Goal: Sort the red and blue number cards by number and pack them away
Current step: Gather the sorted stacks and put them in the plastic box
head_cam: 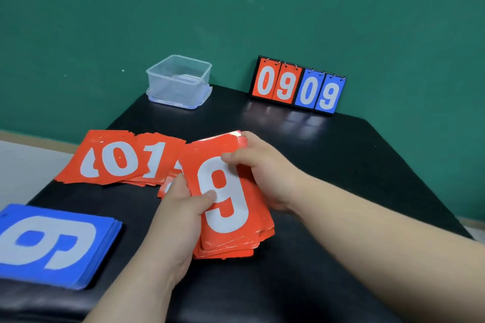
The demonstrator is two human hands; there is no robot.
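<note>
Head view: the left hand [181, 212] and right hand [262, 165] both grip the red stack [228, 220], 9 uppermost, mid-table [341, 165]. Loose red cards [118, 160] showing 0 and 1 lie fanned near the left edge, apparently not yet gathered. The blue stack [52, 244] sits squared at the near left corner. The clear box [179, 81] at the far left corner holds no cards; bare surface leads to it.

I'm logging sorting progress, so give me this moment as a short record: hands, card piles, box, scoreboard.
left hand: grips the red stack, thumb on its top 9
right hand: holds the same stack's far edge
loose red cards: spread on the table, showing 0, 0, 1
blue stack: near left, 9 on top
box: clear, open, no cards inside
scoreboard: reads 0909
</note>
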